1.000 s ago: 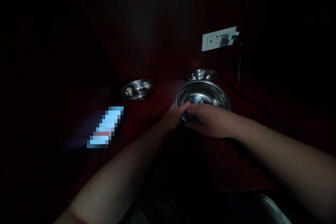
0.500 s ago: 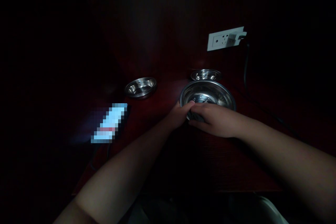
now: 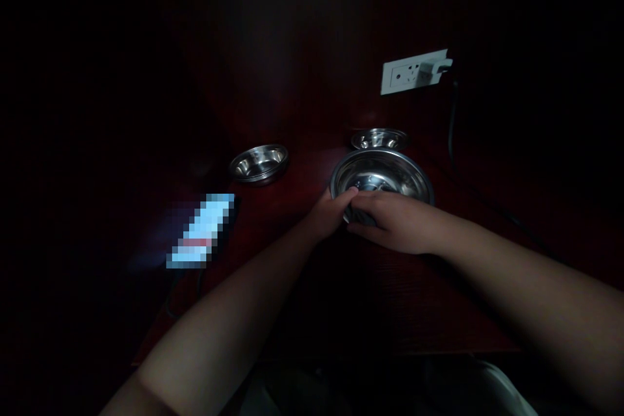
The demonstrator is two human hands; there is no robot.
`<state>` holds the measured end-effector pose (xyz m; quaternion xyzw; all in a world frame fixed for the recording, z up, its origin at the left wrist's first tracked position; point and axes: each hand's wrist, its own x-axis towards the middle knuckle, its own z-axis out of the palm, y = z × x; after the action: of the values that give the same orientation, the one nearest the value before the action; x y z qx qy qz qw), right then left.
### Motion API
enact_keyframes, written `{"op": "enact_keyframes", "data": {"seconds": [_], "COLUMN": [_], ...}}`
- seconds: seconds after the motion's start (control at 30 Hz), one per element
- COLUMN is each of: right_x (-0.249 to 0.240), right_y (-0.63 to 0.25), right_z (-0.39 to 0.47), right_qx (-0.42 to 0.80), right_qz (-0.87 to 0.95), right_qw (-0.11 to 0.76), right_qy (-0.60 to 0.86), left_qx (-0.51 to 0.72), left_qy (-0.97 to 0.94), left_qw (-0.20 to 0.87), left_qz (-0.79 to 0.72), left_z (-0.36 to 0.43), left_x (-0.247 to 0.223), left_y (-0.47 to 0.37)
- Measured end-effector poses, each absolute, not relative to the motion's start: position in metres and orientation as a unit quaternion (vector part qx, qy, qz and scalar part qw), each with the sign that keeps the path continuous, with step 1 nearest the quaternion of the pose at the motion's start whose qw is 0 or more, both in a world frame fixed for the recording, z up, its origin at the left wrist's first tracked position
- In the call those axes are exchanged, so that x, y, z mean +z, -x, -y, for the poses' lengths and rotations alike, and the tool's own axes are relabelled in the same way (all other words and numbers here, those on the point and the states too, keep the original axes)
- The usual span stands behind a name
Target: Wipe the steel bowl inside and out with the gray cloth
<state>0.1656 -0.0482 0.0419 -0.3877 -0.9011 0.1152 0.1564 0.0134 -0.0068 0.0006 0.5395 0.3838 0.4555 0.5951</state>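
- L hand (image 3: 327, 213): fingers curled onto near rim of large steel bowl (image 3: 390, 172), thumb over the edge; gripping it.
- R hand (image 3: 397, 221): laid over same near rim, fingers bent round it, touching L thumb. Whether anything else is in the palm: can't tell, too dark.
- Large steel bowl sits on dark red table (image 3: 302, 175), centre-right.
- Small bowl (image 3: 379, 138) just behind it; another bowl (image 3: 259, 163) off to the left, well apart.
- Lit phone screen (image 3: 201, 231) near table's left edge.
- Wall socket (image 3: 407, 74) w/ plug (image 3: 435, 67) behind.
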Motion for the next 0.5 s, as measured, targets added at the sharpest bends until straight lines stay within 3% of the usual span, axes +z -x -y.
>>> {"op": "enact_keyframes", "data": {"seconds": [0.5], "right_x": [0.0439], "right_y": [-0.1642], "right_z": [0.0497], "right_qx": [0.123], "right_qz": [0.9], "right_qw": [0.154], "right_qy": [0.39], "left_qx": [0.451], "left_qy": [-0.532], "left_qw": [0.602], "left_qz": [-0.389], "left_z": [0.0097], "left_x": [0.0037], "left_y": [-0.0139]}}
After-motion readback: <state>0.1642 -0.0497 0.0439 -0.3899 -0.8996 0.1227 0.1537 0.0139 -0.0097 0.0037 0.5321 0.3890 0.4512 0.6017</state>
